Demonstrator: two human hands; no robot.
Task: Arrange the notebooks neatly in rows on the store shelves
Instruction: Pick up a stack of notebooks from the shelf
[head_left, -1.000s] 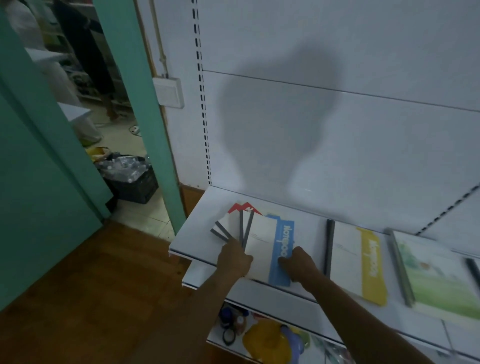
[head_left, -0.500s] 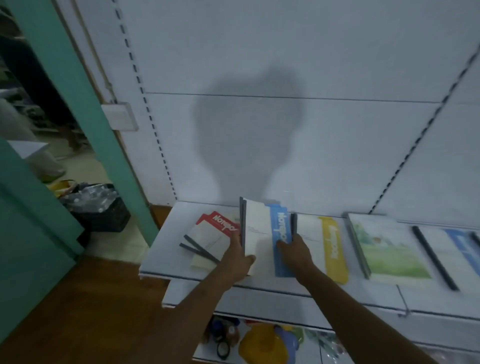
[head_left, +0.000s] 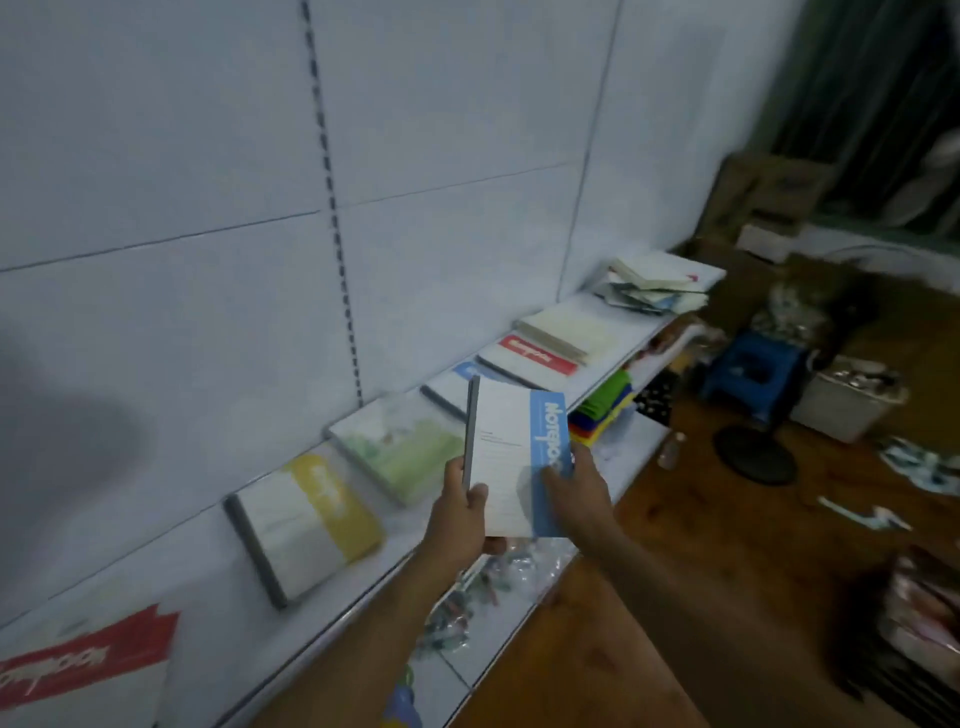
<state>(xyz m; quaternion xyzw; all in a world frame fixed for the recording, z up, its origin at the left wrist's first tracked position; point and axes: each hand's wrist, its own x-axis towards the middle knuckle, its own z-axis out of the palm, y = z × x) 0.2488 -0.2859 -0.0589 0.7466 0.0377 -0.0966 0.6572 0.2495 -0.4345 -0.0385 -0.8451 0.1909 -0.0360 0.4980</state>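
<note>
**A:** Head view, store aisle: we hold a blue-banded notebook (head_left: 511, 457) lifted clear of the shelf (head_left: 218, 582), about the centre of the frame. Our left hand (head_left: 460, 519) grips its spine edge, thumb on the cover, fingers curled behind; our right hand (head_left: 576, 488) pinches the blue band at the other edge.

**B:** And the row?

**A:** Flat on the shelf, running from 7 o'clock up toward 1 o'clock: a red-banded notebook (head_left: 78, 670), a yellow-banded notebook (head_left: 306, 519), a green-cover notebook (head_left: 400, 447), then another blue-banded copy (head_left: 452, 384) partly hidden behind ours, a second red one (head_left: 535, 356), and a loose heap (head_left: 649, 288) at the far end.

**B:** So which step are we on?

**A:** Carrying, we judge; the notebook is picked but not placed. Next calls for setting it squarely on its blue match, edges aligned with the neighbours. The blur makes the gaps hard to read.
</note>
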